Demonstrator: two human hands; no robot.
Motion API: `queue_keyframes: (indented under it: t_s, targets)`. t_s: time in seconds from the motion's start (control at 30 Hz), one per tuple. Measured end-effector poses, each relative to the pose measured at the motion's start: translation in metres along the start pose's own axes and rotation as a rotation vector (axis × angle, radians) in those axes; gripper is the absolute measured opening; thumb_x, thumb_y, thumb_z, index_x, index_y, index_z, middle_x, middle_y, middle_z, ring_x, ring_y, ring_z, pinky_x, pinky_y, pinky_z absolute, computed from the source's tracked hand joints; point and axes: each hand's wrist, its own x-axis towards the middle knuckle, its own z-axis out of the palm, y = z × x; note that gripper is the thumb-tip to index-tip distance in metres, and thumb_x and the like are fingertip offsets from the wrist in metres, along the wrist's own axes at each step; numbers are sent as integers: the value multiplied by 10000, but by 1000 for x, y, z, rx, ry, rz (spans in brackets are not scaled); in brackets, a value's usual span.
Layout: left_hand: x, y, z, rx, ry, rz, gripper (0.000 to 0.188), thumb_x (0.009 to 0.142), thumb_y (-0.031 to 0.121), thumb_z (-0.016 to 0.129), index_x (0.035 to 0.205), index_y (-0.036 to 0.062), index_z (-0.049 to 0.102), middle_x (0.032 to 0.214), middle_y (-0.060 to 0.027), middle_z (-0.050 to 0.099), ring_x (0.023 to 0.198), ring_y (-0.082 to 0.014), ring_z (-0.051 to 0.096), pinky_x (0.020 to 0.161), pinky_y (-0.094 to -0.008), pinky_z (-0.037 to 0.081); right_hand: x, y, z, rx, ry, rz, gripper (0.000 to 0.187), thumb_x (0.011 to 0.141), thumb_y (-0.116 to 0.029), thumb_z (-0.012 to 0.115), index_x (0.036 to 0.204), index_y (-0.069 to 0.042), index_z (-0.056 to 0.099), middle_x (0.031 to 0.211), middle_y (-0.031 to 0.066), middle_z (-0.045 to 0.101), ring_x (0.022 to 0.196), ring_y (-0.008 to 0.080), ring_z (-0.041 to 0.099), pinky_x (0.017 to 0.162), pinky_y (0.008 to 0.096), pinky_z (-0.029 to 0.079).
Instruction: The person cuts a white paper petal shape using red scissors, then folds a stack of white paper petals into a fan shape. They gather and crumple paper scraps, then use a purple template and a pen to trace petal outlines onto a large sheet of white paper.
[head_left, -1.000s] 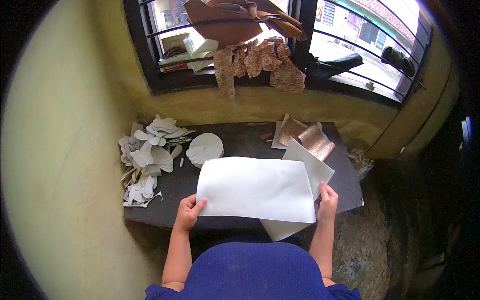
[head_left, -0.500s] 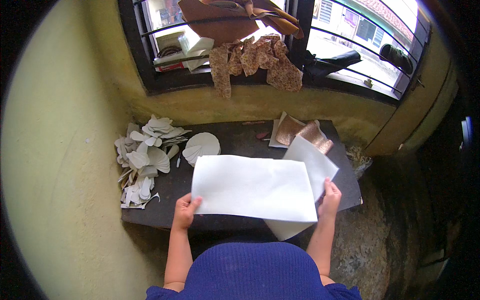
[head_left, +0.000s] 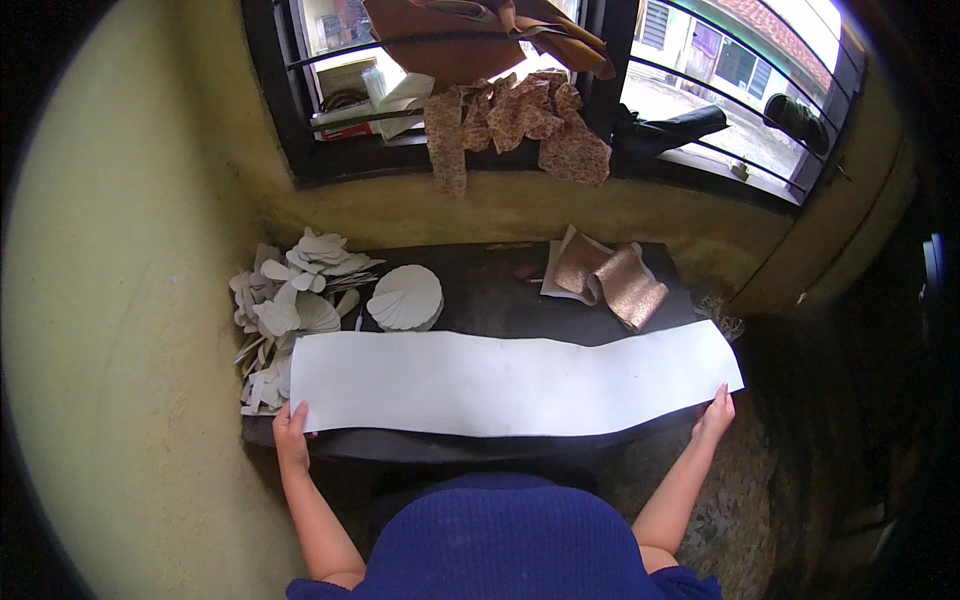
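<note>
A long white sheet [head_left: 510,385] lies spread across the front of a dark table [head_left: 490,290], its right end reaching past the table's right edge. My left hand [head_left: 291,432] grips the sheet's near left corner. My right hand [head_left: 716,415] holds the near right corner beyond the table's end. The sheet bows slightly in the middle.
A heap of white cut-out shapes [head_left: 290,305] and a fanned round stack [head_left: 406,297] sit at the table's back left. A shiny copper-coloured folded piece [head_left: 610,280] lies back right. A barred window [head_left: 560,80] with patterned cloth draped on it is behind; a yellow wall [head_left: 120,250] stands left.
The white sheet, folded to about half its width before, has been opened out to full length. My hands have moved apart, left hand leftward and right hand far to the right.
</note>
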Motion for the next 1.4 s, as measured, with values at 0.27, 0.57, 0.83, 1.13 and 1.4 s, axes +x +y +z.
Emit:
queue_keyframes:
  t_s: [0.27, 0.57, 0.83, 1.13, 1.4]
  targets:
    - [2, 4, -17, 660, -36, -45, 295, 809, 213, 721, 972, 10, 581, 817, -64, 608, 729, -174, 568, 703, -294, 457, 19, 2, -6, -435, 193, -235, 487, 910, -206, 626, 1298, 38, 464, 1121, 124, 588, 1004, 246, 588, 892, 364, 468]
    - [-23, 34, 52, 1057, -49, 504, 642, 712, 278, 778, 1255, 91, 493, 1391, -179, 383, 1281, -380, 354, 1057, -481, 306, -75, -11, 75, -718, -332, -905, 598, 803, -156, 682, 1359, -128, 463, 1448, 147, 339, 1355, 323, 322, 1075, 561, 261]
    - [-76, 2, 127, 1239, -805, 348, 998, 636, 694, 685, 1455, 247, 330, 1557, -141, 144, 1436, -365, 106, 1093, -641, 47, -222, 4, 123, -1243, -1296, -852, 846, 743, -681, 593, 1415, -200, 408, 1530, 73, 266, 1428, 273, 204, 1070, 675, 122]
    - [-78, -10, 127, 1199, -714, 399, 952, 678, 687, 655, 1454, 252, 318, 1547, -113, 185, 1430, -336, 141, 1088, -636, 52, -219, -9, 124, -1329, -1445, -846, 1037, 621, -714, 681, 1448, -188, 343, 1534, 61, 260, 1432, 267, 186, 1083, 666, 119]
    - [-78, -17, 132, 982, -561, 597, 550, 866, 498, 572, 1327, 208, 494, 1416, -76, 412, 1343, -237, 345, 1056, -635, 121, -205, -33, 123, -1081, -1529, -674, 611, 760, -159, 694, 1339, -164, 498, 1415, 94, 440, 1316, 294, 396, 1078, 503, 311]
